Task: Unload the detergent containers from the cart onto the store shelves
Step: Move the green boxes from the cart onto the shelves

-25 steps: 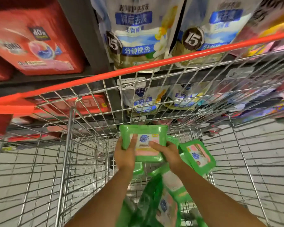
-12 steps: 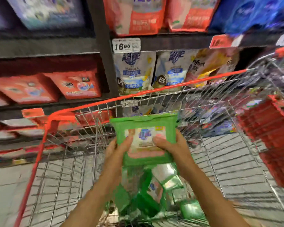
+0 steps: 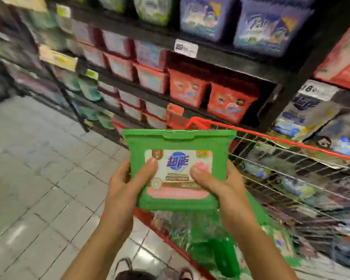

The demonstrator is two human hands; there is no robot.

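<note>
- Currently, one green detergent container is held upright above the left edge of the cart, clear of the wire basket, with its label facing the camera.
- The left hand grips the container's left side, thumb pressed flat on the label. The right hand grips the right side in the same way. The remaining fingers wrap behind, out of view.
- This two-sided grip probably keeps the flat pack steady and its label readable for matching against the store shelves.
- The label shows "超能" in blue characters and a brown badge marked "50". The smaller print is too blurred to read.
- Red detergent tubs stand on the shelf ahead. A price tag above them begins "29".
- More green packs lie in the cart below, blurred.
</note>
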